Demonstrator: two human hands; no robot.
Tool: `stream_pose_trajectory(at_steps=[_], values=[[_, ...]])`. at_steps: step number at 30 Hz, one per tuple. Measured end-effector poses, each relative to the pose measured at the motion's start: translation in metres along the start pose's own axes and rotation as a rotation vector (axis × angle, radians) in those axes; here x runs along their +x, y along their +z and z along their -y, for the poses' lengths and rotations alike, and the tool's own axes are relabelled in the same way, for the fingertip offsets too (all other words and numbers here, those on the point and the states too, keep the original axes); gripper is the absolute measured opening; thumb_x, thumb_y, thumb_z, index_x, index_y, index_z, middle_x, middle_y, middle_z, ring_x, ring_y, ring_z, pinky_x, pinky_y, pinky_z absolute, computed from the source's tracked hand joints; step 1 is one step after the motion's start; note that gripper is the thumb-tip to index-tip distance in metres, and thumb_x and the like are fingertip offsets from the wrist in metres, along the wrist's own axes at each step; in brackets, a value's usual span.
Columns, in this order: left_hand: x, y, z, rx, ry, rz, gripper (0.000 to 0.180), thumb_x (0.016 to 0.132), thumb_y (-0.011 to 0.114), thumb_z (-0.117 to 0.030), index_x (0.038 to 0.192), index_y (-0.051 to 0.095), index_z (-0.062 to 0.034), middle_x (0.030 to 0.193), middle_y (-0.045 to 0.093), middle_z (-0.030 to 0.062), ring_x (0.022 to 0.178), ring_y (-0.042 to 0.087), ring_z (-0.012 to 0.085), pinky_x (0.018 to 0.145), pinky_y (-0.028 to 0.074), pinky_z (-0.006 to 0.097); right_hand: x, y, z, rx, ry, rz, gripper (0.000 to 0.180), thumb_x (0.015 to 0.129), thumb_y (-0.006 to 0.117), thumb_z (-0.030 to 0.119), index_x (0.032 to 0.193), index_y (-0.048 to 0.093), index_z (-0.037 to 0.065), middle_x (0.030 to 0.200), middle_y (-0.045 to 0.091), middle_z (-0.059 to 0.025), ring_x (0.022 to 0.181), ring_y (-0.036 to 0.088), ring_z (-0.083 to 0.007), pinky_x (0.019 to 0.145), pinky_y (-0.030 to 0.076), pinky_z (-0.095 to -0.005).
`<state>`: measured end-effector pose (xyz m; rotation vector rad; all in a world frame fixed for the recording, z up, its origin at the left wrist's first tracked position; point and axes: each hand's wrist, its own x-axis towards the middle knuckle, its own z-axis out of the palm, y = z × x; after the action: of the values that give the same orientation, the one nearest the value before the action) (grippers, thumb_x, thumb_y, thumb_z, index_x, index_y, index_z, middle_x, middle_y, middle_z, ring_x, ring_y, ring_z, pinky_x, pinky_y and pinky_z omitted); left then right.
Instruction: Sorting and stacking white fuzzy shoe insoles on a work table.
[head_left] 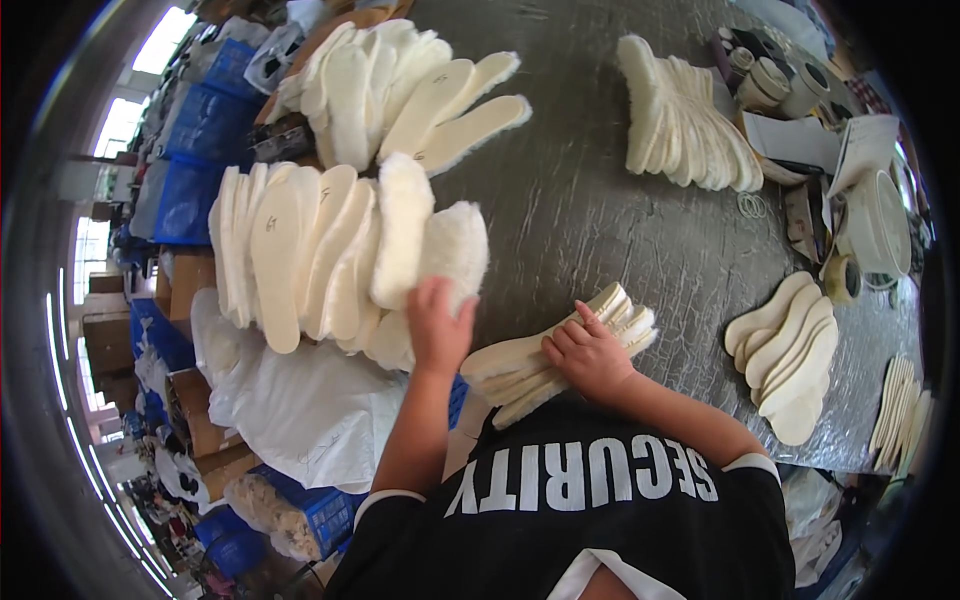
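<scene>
Fingertips of my left hand (440,325) rest at the lower end of a fluffy white fleece insole (456,248), thumb spread away from the fingers. That insole lies at the right end of a row of cream insoles (290,250), some fleece side up and some showing their smooth backs with small dark marks. Close to my body, my right hand (590,352) is wrapped round a stack of insoles (515,362), its index finger stretched along the top. The stack's smooth side faces up, and white fleece shows at its right end.
Another insole heap (365,90) lies at the far left of the dark table (560,190). A fleece insole row (685,120) stands far right; smooth insoles (790,345) are fanned nearer. Tape rolls (770,85) and a white container (878,225) line the right edge. White plastic sheeting (300,410) hangs left.
</scene>
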<state>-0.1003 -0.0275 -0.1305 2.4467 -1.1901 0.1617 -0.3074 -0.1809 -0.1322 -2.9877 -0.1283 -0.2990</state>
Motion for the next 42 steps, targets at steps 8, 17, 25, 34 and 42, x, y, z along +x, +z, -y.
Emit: stream_pose_trajectory(at_steps=[8, 17, 25, 34, 42], values=[[0.072, -0.031, 0.056, 0.056, -0.549, 0.181, 0.044, 0.077, 0.070, -0.016, 0.116, 0.056, -0.0039, 0.112, 0.059, 0.0160, 0.103, 0.054, 0.0353, 0.087, 0.047, 0.041, 0.002, 0.001, 0.002, -0.001, -0.009, -0.010, 0.030, 0.079, 0.054, 0.018, 0.107, 0.057, 0.008, 0.093, 0.056, -0.0033, 0.097, 0.054, -0.0220, 0.108, 0.031, -0.0481], [-0.021, -0.018, -0.012, -0.175, 0.187, 0.352, 0.030, 0.067, 0.058, 0.004, 0.094, 0.063, -0.0057, 0.099, 0.063, 0.0106, 0.091, 0.057, 0.0333, 0.079, 0.048, 0.042, 0.003, 0.000, 0.000, -0.082, -0.016, -0.034, 0.027, 0.082, 0.055, 0.025, 0.107, 0.060, 0.018, 0.144, 0.039, -0.0100, 0.139, 0.026, -0.0252, 0.114, 0.019, -0.0511], [-0.008, -0.019, -0.001, 0.184, -0.010, 0.161, 0.054, 0.068, 0.078, -0.017, 0.117, 0.056, -0.0071, 0.127, 0.050, 0.0170, 0.116, 0.047, 0.0381, 0.099, 0.039, 0.042, 0.020, -0.006, -0.010, -0.047, -0.079, 0.133, 0.014, 0.082, 0.054, 0.021, 0.094, 0.060, 0.017, 0.100, 0.054, -0.0020, 0.109, 0.052, -0.0209, 0.113, 0.018, -0.0566], [0.045, -0.039, 0.039, 0.025, -0.245, 0.339, 0.066, 0.070, 0.055, -0.002, 0.134, 0.039, 0.0006, 0.116, 0.056, 0.0270, 0.106, 0.054, 0.0444, 0.094, 0.044, 0.045, 0.016, -0.006, -0.007, -0.047, -0.055, 0.078, 0.013, 0.082, 0.054, 0.021, 0.092, 0.060, 0.017, 0.099, 0.055, -0.0013, 0.108, 0.052, -0.0202, 0.113, 0.021, -0.0552], [0.075, -0.060, 0.051, -1.249, -0.481, 0.562, 0.066, 0.074, 0.062, -0.002, 0.136, 0.041, 0.0014, 0.125, 0.057, 0.0156, 0.116, 0.056, 0.0256, 0.097, 0.046, 0.038, 0.000, -0.001, 0.001, -0.005, -0.084, 0.068, 0.011, 0.080, 0.053, 0.022, 0.088, 0.059, 0.017, 0.095, 0.055, -0.0018, 0.104, 0.053, -0.0208, 0.112, 0.022, -0.0548]])
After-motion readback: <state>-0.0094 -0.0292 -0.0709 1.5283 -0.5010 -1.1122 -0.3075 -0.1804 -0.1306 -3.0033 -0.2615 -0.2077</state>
